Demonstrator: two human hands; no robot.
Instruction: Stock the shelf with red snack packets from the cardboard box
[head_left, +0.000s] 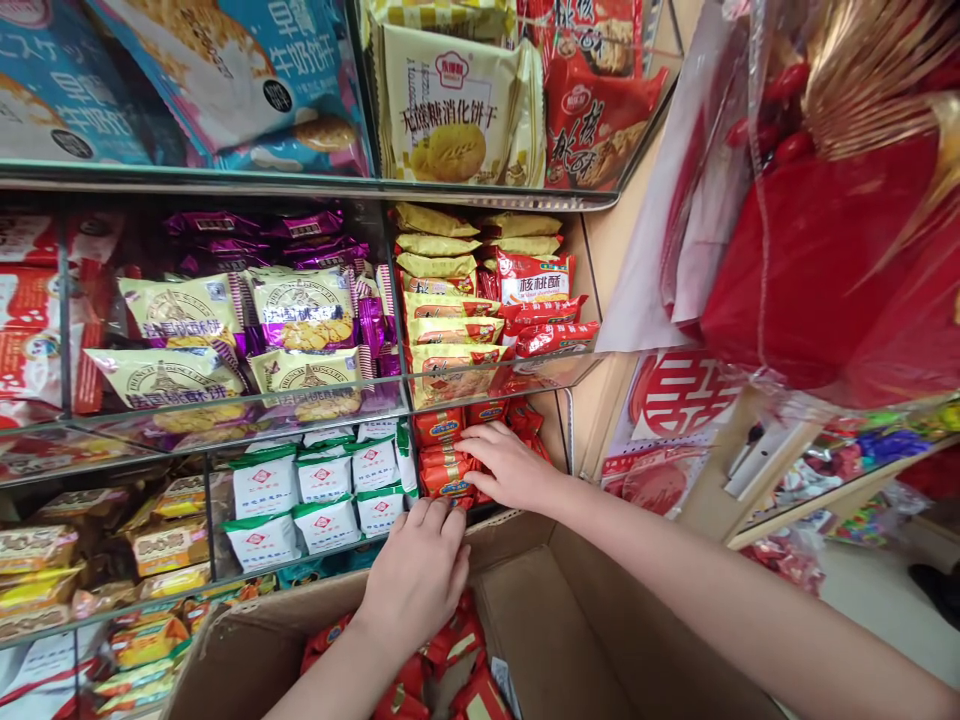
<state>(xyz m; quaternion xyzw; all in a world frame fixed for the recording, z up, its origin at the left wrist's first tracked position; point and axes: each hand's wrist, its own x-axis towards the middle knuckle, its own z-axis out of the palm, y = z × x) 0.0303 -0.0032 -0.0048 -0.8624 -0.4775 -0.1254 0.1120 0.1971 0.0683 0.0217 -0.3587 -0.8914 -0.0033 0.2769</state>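
Note:
My right hand (506, 468) reaches into a shelf compartment, its fingers spread over small red packets (442, 458). Close to its left, my left hand (420, 560) hangs above the near side of that compartment, fingers bent; their tips are at the lowest red packets and whether they grip one is hidden. Beneath my hands stands an open cardboard box (555, 620) with more red packets (465, 640) inside. White and green packets (322, 490) fill the compartment left of the red ones.
Clear shelf dividers and front edges (300, 400) run close above my hands. Yellow and red biscuit packs (457, 330) fill the row above. Wrapped red decorations (817, 250) hang at the right, over the wooden shelf end (645, 390).

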